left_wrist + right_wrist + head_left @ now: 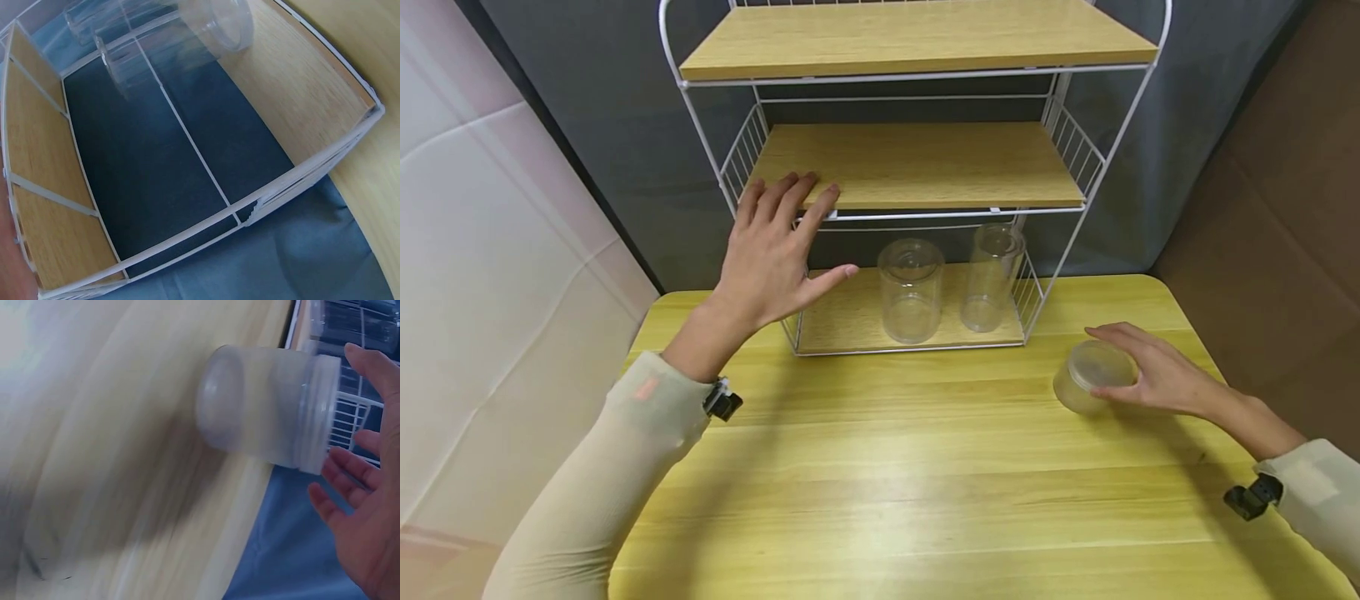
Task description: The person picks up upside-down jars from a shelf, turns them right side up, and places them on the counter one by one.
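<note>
A clear jar with a frosted lid (1092, 377) stands upright on the table at the right. My right hand (1157, 375) is curved loosely about its top, thumb on the near side and fingers on the far side. In the right wrist view, the thumb and fingers spread around the lid of the jar (269, 409), with a gap at the thumb; contact at the fingertips is hard to tell. My left hand (771, 254) lies spread at the front left edge of the rack's wooden middle shelf (917, 162); the left wrist view shows little of it.
On the bottom shelf (842, 321) of the white wire rack stand a wide clear jar (912, 304) and a taller, narrower one (988, 287). A wooden top shelf (917, 37) lies above. Dark cloth (602, 142) hangs behind, and a brown panel (1285, 200) bounds the right.
</note>
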